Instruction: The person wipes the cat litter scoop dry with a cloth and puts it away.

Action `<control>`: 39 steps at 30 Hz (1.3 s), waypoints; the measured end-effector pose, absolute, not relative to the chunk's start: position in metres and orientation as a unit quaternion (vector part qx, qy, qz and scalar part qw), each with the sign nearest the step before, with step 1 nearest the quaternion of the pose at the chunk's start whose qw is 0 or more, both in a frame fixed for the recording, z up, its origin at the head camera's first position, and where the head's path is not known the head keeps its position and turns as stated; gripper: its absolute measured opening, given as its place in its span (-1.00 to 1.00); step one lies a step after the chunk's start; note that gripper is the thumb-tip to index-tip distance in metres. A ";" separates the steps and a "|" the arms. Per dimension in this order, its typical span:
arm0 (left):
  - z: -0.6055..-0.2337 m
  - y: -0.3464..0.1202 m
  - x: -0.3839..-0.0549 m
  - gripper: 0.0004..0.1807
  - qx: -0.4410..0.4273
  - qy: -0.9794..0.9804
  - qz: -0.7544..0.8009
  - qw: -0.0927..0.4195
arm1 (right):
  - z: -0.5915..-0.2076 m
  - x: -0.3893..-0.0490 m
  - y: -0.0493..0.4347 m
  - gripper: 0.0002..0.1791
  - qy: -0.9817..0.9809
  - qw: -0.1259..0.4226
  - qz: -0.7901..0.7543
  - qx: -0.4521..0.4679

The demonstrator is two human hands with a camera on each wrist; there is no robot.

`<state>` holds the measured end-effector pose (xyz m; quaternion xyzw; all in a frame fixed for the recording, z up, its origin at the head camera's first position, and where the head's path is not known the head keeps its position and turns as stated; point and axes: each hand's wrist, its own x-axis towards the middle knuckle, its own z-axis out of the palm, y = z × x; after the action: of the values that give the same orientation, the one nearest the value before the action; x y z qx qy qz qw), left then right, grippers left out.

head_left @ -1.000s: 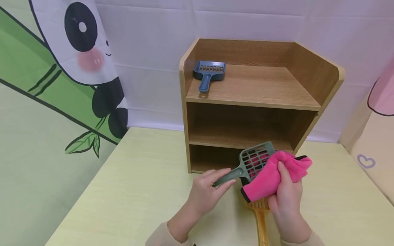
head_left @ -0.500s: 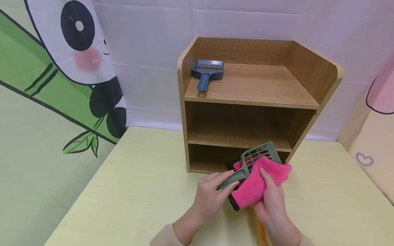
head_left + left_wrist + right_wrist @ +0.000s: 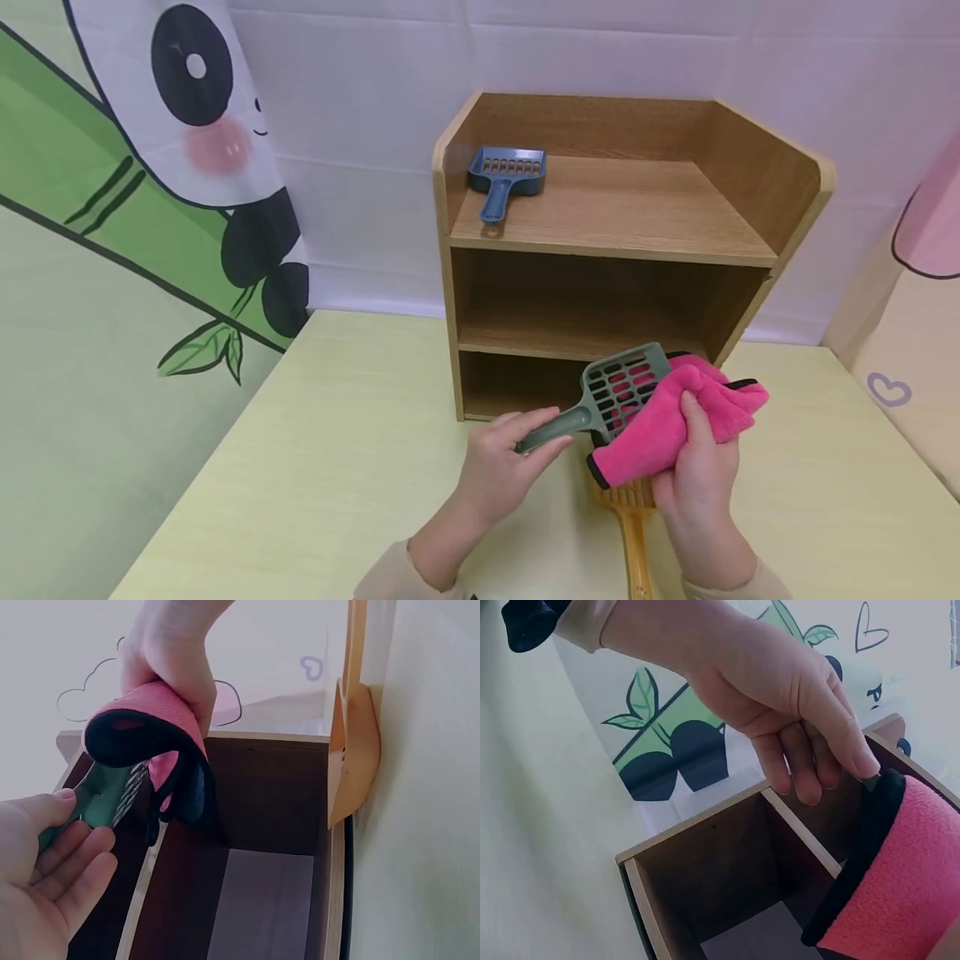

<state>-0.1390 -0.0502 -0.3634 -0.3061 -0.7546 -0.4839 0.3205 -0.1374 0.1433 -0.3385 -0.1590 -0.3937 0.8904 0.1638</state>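
My left hand [image 3: 504, 467] pinches the handle of a green slotted litter scoop [image 3: 626, 387], tilted in front of the shelf. A pink cloth [image 3: 656, 433] with black edging is wrapped about the far side of the scoop's head. My right hand [image 3: 705, 492] grips this cloth, thumb on top, against the slotted head. From the left wrist view, the cloth [image 3: 161, 712] folds over and hides most of the scoop's head. Below the hands an orange litter scoop [image 3: 633, 533] lies on the table, its head partly covered by the cloth.
A wooden shelf unit [image 3: 600, 252] with three levels stands at the back of the table [image 3: 315, 467]. On its top level, at the left, sits a blue litter scoop [image 3: 507, 179]. Behind hangs a printed backdrop [image 3: 360, 125].
The right hand and cloth went left and down along the scoop, then back right and up. The green scoop shifted and tilted slightly with them, still in the left hand.
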 end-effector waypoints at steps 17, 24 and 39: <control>-0.369 -0.046 -0.140 -0.68 -0.312 -0.767 -0.458 0.324 | -0.348 -0.127 0.123 -0.29 -0.417 -0.018 0.893 -0.168; -0.365 -0.051 -0.141 -0.67 -0.307 -0.769 -0.476 0.296 | -0.341 -0.133 0.139 -0.38 -0.408 0.055 0.894 -0.178; -0.369 -0.049 -0.142 -0.66 -0.298 -0.759 -0.493 0.303 | -0.347 -0.129 0.126 -0.33 -0.427 0.013 0.886 -0.179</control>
<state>-0.1420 -0.0487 -0.3691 -0.2981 -0.7591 -0.4933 0.3027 -0.1287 0.1259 -0.3470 -0.1795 -0.4269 0.8862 0.0129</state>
